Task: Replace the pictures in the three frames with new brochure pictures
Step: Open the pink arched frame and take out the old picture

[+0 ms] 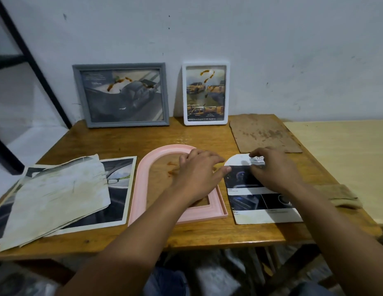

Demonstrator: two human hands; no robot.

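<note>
Looks thin, light, floppy and crease-prone, so best pinched at an edge and slid flat: arch-cut brochure picture [257,199] flat on table [207,233] just right of pink arched frame [180,214], right hand [271,169] pinching its crumpled top, left hand [199,174] spread over frame, fingertips touching picture's left edge.

At frame centre, the left hand [199,171] rests on the pink arched plastic frame [141,178]; the right hand [274,169] pinches the arch-cut brochure picture [259,201] just right of it.
</note>
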